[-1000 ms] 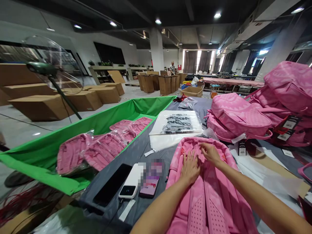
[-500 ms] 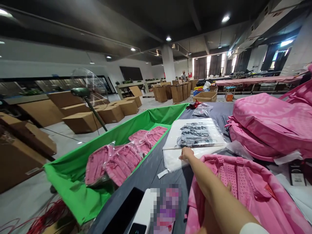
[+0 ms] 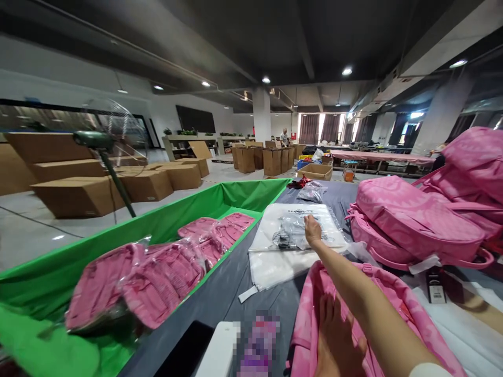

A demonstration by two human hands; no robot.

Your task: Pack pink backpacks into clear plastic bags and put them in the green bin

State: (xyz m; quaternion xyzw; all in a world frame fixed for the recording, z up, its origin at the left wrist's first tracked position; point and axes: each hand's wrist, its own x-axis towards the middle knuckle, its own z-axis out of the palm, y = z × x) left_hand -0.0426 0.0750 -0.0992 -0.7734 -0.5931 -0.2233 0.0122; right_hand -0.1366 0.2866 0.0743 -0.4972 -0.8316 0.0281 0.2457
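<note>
**Right hand pinching clear film on printed bags; left hand flat on pink backpack**

Upper left of the frame: brown cardboard boxes [image 3: 74,196] stand on the floor behind a green fan [image 3: 93,140]. One box bears a small label, too small to read.

Left to centre: a green bin [image 3: 247,193] contains pink backpacks in clear wrap [image 3: 165,283]. No writing can be read through the wrap.

Lower centre: a black device [image 3: 184,348], a white device [image 3: 220,348] and a pixelated item [image 3: 259,345] lie in a row, cut off by the frame's lower edge. Above them, a white strip [image 3: 248,295] shows no legible text.

Centre: a stack of plastic bags [image 3: 271,264] lies flat. Its dark print is creased and partly covered; the wording cannot be read. The right hand [image 3: 313,230] is over the top bag, arm extended diagonally from the lower right, fingers closed on the film.

Lower right of centre: the left hand [image 3: 338,335] rests palm down on an unwrapped pink backpack [image 3: 393,290], fingers extended toward the top of the frame, gripping nothing. The right forearm crosses above the same backpack.

Right: more pink backpacks [image 3: 416,220] are piled up. Below them, a black hang tag [image 3: 435,288] carries a white barcode label; its characters are illegible.
</note>
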